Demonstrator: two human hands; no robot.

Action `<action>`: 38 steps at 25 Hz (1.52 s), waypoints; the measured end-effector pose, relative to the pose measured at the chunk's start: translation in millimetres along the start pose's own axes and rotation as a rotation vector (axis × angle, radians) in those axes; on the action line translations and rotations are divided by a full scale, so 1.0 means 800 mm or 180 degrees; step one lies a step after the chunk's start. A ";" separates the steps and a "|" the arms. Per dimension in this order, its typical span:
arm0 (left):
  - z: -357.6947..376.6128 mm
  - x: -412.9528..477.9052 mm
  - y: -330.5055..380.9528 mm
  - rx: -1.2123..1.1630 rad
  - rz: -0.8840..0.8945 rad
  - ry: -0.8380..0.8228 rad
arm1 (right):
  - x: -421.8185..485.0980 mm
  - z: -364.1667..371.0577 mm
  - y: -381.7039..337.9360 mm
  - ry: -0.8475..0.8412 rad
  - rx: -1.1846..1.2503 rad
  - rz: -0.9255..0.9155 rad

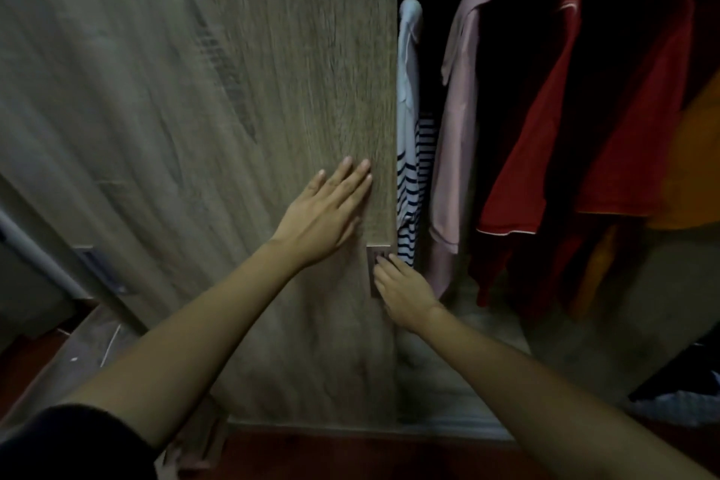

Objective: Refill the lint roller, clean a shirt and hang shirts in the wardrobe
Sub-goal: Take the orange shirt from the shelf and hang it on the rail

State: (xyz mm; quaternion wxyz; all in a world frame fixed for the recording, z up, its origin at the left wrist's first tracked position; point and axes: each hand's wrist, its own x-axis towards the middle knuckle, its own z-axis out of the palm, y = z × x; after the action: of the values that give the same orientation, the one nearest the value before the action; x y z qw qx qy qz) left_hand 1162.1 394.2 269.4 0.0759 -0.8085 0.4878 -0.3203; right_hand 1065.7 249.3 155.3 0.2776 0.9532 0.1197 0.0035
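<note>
Both hands are working the wardrobe door (233,129) near mid-frame: the left hand (323,210) is lying flat and released against the panel, grasping nothing, while the right hand (401,288) is hooking its fingers into the recessed handle (373,265) at the door's edge. Right of that edge, the shirts are hanging inside — a striped shirt (415,183) just beside it, then a pink shirt (456,129) and a red shirt (545,121). Sliding the door shut could be pinching the striped fabric, or the right fingertips, since both are sitting close to the closing edge. No lint roller is showing.
</note>
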 end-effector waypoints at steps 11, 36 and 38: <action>0.018 0.038 0.019 0.0321 0.0510 0.0500 | -0.023 0.017 0.029 -0.0101 -0.0797 -0.0147; -0.048 0.357 0.395 0.0128 0.1789 0.0708 | -0.352 0.191 0.273 -0.2149 -0.0585 0.1505; -0.045 0.375 0.417 0.0145 0.1823 0.0802 | -0.369 0.206 0.288 -0.2212 -0.0602 0.1558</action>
State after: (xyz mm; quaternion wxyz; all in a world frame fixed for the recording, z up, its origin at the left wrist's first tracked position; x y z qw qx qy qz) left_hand 989.4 -21.1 285.1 0.1202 -0.5902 0.6940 -0.3944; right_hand 843.0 -94.3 155.5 0.3785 0.8684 -0.2113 -0.2409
